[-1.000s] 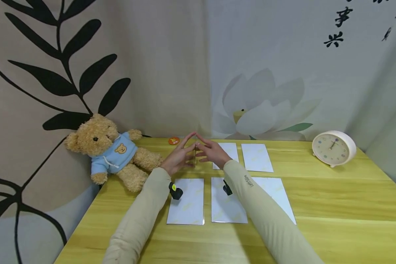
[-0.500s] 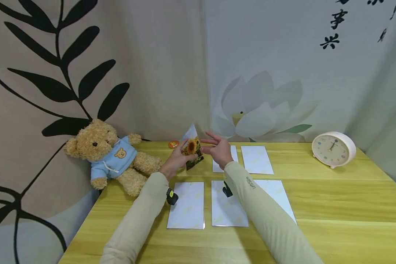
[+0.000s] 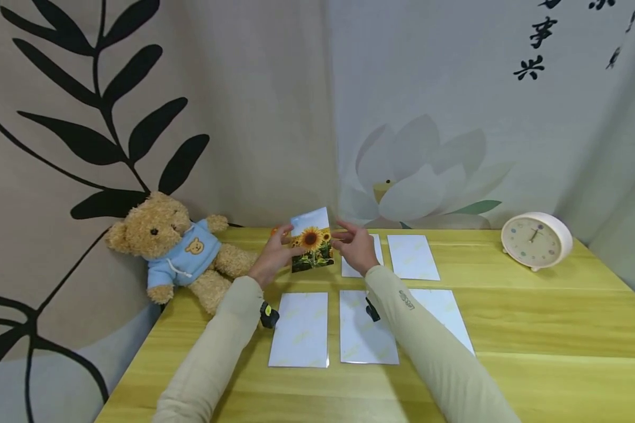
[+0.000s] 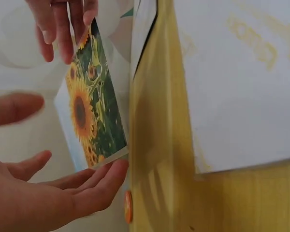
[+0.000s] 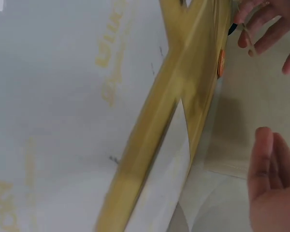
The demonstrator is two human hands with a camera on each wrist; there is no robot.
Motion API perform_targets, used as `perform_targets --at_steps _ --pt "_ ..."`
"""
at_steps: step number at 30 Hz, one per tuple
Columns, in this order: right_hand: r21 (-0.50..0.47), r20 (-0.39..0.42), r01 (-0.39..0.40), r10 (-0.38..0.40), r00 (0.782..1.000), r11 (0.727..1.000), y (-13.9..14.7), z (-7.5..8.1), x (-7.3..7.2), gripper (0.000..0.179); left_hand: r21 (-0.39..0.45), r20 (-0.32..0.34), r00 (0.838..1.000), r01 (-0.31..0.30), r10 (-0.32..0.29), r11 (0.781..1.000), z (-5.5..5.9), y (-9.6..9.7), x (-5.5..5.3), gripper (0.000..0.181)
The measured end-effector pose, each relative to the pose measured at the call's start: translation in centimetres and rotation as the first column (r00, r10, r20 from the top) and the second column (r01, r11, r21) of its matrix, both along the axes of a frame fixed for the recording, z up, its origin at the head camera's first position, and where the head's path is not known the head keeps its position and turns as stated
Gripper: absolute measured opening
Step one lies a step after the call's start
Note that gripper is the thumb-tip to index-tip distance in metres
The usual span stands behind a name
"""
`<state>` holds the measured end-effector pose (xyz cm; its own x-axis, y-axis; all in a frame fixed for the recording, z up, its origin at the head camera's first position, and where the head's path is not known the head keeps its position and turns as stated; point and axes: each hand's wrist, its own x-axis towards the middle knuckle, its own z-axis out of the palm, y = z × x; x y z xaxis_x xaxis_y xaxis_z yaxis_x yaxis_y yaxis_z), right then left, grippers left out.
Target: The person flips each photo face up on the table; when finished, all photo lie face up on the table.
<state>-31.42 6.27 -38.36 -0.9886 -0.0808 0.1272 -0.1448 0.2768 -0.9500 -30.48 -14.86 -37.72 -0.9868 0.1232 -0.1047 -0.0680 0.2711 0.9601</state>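
Observation:
A sunflower photo (image 3: 311, 239) stands upright above the far part of the table, facing the person. My left hand (image 3: 274, 257) holds its left edge. In the left wrist view, left fingers (image 4: 108, 181) lie along the photo's lower edge and the thumb is raised away. My right hand (image 3: 357, 247) is at the photo's right side, its fingers extended. Seen from the right wrist, the right fingers (image 5: 263, 162) are nearly straight with nothing gripped. White photo-paper sheets lie face down: one front left (image 3: 298, 332), others mostly under the right forearm.
Two white sheets lie at the back, one fully visible (image 3: 414, 257). A teddy bear (image 3: 182, 247) in a blue shirt leans at the left edge. A round white clock (image 3: 531, 238) stands far right. An orange sticker (image 4: 129, 207) lies near the back edge, by a printed curtain.
The photo has turned from edge-on between the hands to show its sunflower face. The left hand has moved slightly left; the right hand moved away, then back toward the photo's right edge.

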Motion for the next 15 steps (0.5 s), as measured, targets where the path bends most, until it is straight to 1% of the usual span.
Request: perform_targets --at_steps 3,5,8,11,15 --pt "-0.022 0.06 -0.023 0.024 0.998 0.999 -0.1 -0.3 0.1 0.056 -0.022 -0.006 1.0 0.004 -0.004 1.0 -0.2 -0.2 0.0 0.069" --pt "-0.042 0.094 -0.034 0.038 0.995 0.999 -0.2 -0.5 0.2 0.057 -0.033 -0.001 1.0 0.007 -0.007 0.999 -0.5 -0.4 -0.1 0.068" --pt "-0.059 0.136 -0.059 0.067 0.988 0.996 0.0 -0.9 0.3 0.059 -0.046 0.005 1.0 0.009 -0.009 0.999 -0.9 -0.6 -0.4 0.071" --pt "-0.056 0.168 -0.099 0.107 0.98 0.993 0.1 -1.2 0.3 0.062 -0.065 0.012 1.0 0.004 -0.003 0.998 -1.3 -0.7 -0.7 0.076" --pt "-0.05 0.204 -0.155 0.162 0.965 0.987 0.3 -1.4 0.3 0.064 -0.117 0.032 0.999 -0.009 0.012 0.993 -1.6 -0.7 -0.8 0.079"
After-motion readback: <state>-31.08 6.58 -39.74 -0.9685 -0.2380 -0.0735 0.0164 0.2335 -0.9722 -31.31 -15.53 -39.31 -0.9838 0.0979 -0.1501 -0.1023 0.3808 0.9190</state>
